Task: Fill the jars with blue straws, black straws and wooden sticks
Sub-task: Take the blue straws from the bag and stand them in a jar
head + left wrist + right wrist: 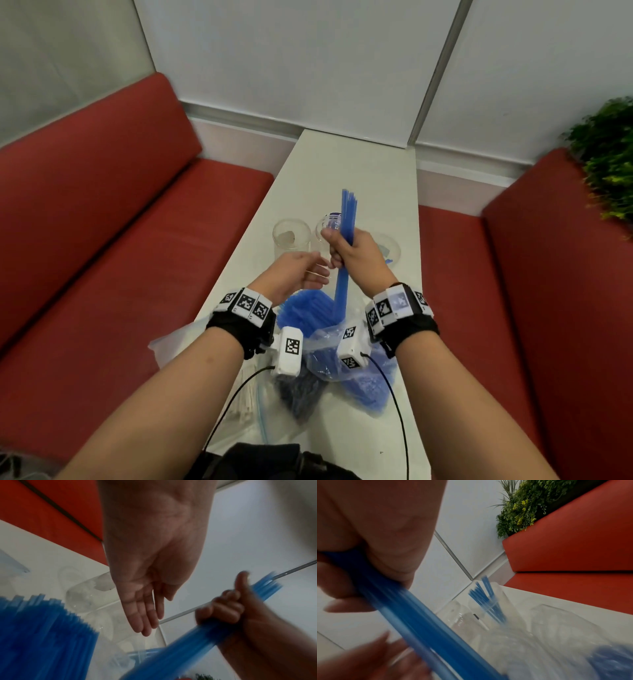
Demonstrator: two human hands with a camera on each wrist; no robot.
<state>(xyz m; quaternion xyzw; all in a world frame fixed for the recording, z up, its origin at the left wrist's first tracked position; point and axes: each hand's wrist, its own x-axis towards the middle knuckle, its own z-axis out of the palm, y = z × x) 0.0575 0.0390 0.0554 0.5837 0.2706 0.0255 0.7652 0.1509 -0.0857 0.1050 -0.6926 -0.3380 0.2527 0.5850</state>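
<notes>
No legible text; only coded squares on wrist bands (247, 304).

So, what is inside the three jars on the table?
The left jar holds only a small pale scrap. The right jar already has a few blue straws. The middle jar is mostly covered by the right hand and its straw bundle, so its contents stay unseen.

Red bench seats (102, 212) flank white table (346, 164); green plant (609, 154) far right behind seat back.

Soft, even indoor light, no hard shadows. Head view sharp, bending at the edges. Both wrist views smear with motion blur, the blue straws (412, 616) streaking worst.
</notes>
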